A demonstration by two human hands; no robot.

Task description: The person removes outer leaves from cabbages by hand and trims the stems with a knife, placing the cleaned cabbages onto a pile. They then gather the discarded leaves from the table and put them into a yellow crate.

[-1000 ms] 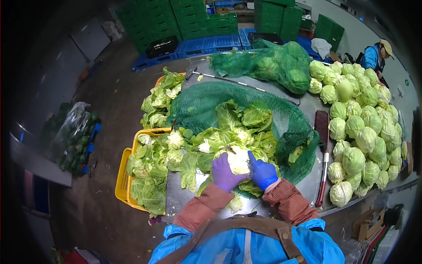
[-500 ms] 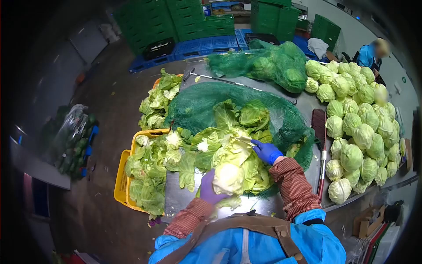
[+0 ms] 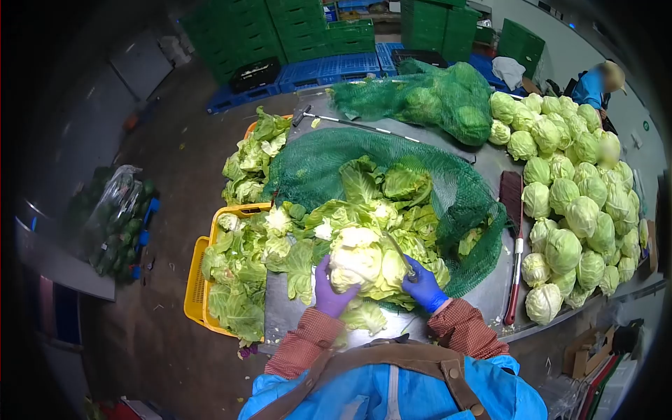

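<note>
At the near side of the metal table [image 3: 280,315], holding a pale cabbage head [image 3: 355,260] in the left hand [image 3: 332,290], gloved in purple; cupping it from the left and from below, fingers partly opened around the curve, thumb laid against the near face; hard to separate, on its right, from the pale leaves just beside it; gripping a knife [image 3: 400,255] in the right hand [image 3: 423,285], gloved in blue, with fingers curled closed about the handle and with the blade slanting away and to the left; cannot tell whether touching leaf or cabbage along the edge.

Beyond the hands, spread with loose green leaves [image 3: 360,183] over a dark green net [image 3: 315,157]; farther back, laid with a filled net bag [image 3: 455,105] and, in front of it, a thin rod [image 3: 360,127]; off to the left, crowded with leaves in a yellow crate [image 3: 196,290]; to the right of the net, set with a long-handled tool [image 3: 512,196], dark red at its head; past that, piled high with whole cabbages [image 3: 560,248]; behind everything, lined with blue pallets [image 3: 329,70] and stacked green crates [image 3: 245,35]; near the far end of the pile, occupied by another person [image 3: 590,87] in blue.
</note>
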